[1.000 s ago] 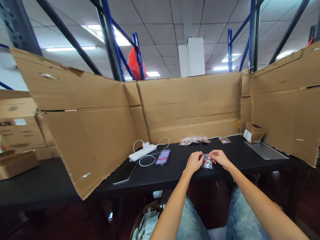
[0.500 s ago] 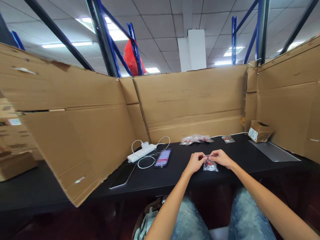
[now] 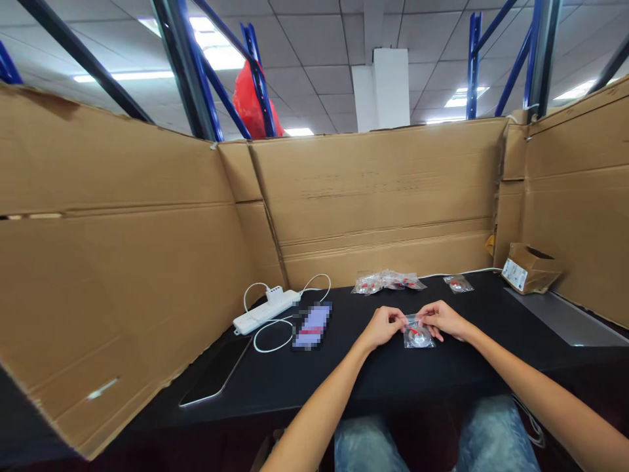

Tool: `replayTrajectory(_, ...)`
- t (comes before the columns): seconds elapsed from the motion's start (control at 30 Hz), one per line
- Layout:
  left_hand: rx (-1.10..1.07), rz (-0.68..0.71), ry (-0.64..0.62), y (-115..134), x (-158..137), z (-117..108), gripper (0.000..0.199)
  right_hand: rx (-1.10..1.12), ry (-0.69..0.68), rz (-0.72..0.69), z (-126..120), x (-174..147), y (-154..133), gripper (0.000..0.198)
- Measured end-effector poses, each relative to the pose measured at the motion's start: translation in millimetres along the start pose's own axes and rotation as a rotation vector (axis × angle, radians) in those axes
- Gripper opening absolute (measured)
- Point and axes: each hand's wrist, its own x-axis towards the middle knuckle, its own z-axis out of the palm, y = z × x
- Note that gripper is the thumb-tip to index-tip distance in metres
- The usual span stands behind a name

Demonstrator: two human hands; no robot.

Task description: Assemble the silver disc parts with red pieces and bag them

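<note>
Between my hands is a small clear plastic bag (image 3: 419,335) with something round, silvery and red inside; I cannot make out its kind. My left hand (image 3: 387,326) pinches the bag's upper left edge between thumb and fingertips. At the upper right edge, my right hand (image 3: 442,320) grips the bag, with its fingers curled and partly hidden. Beyond my hands lies a pile of similar clear bags (image 3: 388,281) with red bits in them. One more such bag (image 3: 458,283) sits apart to the right of the pile.
Cardboard walls (image 3: 378,190) surround the black table (image 3: 344,373) on three sides. At left are a white power strip (image 3: 268,312) with cables, a phone (image 3: 313,326) and a dark tablet (image 3: 216,373). An open cardboard box (image 3: 531,267) and a clear sheet (image 3: 565,314) are at right.
My hands have moved slightly apart along the bag's top edge, and more of the bag shows between them. The camera view has shifted a little closer to the table.
</note>
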Motion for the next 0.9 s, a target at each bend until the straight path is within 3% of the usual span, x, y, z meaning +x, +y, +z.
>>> replayTrajectory(0.2, -0.018, -0.062, -0.059, -8.4, 23.2, -5.2, 0.033, -0.042, 0.022, 0.021, -8.1, 27.2, 5.0, 0.029)
replayTrajectory(0.47, -0.090, -0.094, -0.184, -15.8, 32.5, -16.6, 0.034, -0.086, -0.213, 0.121, -15.0, 47.1, -8.5, 0.039)
replayTrajectory(0.7, -0.356, -0.124, -0.184, -15.6, 22.8, -28.2, 0.031, 0.101, -0.349, 0.141, -15.1, 50.8, -16.2, 0.033)
replayTrajectory(0.9, -0.447, -0.164, -0.264, -17.9, 26.6, -43.7, 0.032, 0.244, -0.313, 0.177, -19.1, 47.1, -19.5, 0.033)
